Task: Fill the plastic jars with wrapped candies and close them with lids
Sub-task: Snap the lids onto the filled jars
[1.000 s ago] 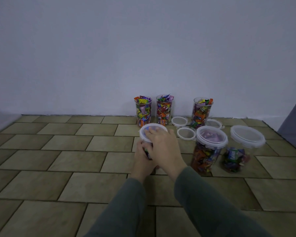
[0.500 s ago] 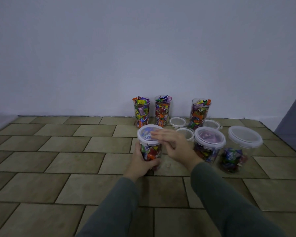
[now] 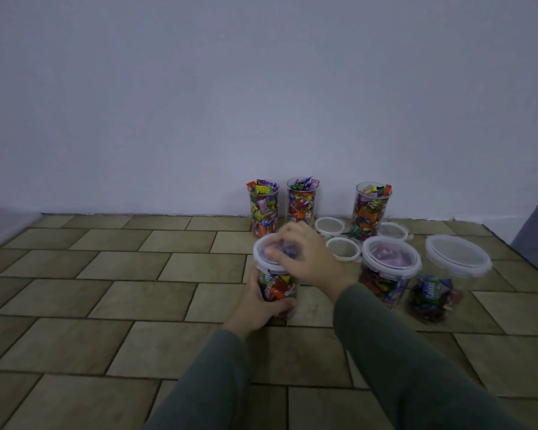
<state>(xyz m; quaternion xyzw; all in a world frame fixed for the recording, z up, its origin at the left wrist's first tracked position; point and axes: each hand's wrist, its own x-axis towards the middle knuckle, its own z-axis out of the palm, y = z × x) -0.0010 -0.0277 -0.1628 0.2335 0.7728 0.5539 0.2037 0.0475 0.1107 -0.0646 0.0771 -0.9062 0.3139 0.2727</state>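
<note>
Tan rectangular floor tiles (image 3: 131, 293) run back to a plain pale wall (image 3: 261, 88). Near the middle stands a clear plastic jar of wrapped candies (image 3: 277, 288), upright on the tiles. The left hand (image 3: 258, 302) grips its lower body, fingers curled round the wall. The right hand (image 3: 308, 259) lies over the jar's clear white-rimmed lid (image 3: 263, 252), fingers bent down onto the top. Just right of it stand two more lidded candy jars, one (image 3: 385, 274) well filled, the other (image 3: 438, 293) only partly. Against the far wall three tall open jars (image 3: 303, 201) brim with candies, and three loose round lids (image 3: 342, 248) lie on the tiles between the rows.
</note>
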